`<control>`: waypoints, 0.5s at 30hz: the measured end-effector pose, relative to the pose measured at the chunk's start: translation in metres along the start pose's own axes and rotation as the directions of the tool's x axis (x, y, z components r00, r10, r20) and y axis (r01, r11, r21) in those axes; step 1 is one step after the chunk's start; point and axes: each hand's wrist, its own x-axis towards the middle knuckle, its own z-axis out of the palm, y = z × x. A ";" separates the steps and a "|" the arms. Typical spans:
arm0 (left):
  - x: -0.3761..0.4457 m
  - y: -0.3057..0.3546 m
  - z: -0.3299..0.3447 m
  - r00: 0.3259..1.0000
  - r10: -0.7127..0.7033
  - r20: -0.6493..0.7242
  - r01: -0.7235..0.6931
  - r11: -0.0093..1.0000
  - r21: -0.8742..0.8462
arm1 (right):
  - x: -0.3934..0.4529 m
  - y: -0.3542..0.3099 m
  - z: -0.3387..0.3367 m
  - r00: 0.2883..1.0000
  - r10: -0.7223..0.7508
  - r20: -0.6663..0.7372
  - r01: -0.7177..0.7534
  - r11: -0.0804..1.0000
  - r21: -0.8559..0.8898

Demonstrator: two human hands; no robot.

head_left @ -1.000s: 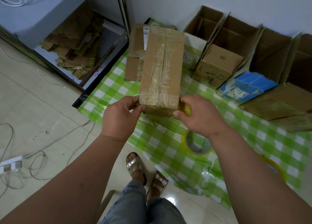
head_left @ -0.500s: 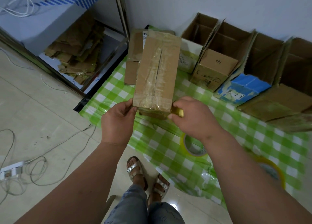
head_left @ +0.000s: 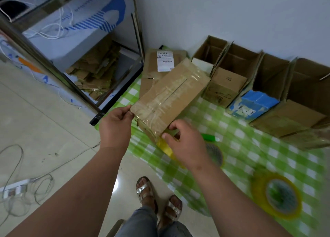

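Two hands hold a taped box (head_left: 171,97) over the green cloth (head_left: 241,138). The left hand (head_left: 116,124) pinches one near corner, the right hand (head_left: 185,145) pinches the other.

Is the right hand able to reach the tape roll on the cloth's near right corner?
Probably, after letting go: the right hand grips the taped box, but nothing tall stands between it and the tape roll.
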 end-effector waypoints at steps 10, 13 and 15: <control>0.003 0.000 0.017 0.770 -0.154 0.620 0.191 0.982 0.006 | -0.008 -0.009 0.024 0.951 0.305 0.040 -0.308 0.945 0.107; 0.008 -0.004 0.018 0.767 -0.153 0.623 0.131 0.988 0.082 | -0.008 -0.010 0.025 0.951 0.283 0.127 -0.305 0.924 0.228; 0.011 -0.005 0.019 0.774 -0.144 0.616 0.088 0.989 0.119 | -0.010 -0.007 0.025 0.935 0.293 0.198 -0.339 0.902 0.267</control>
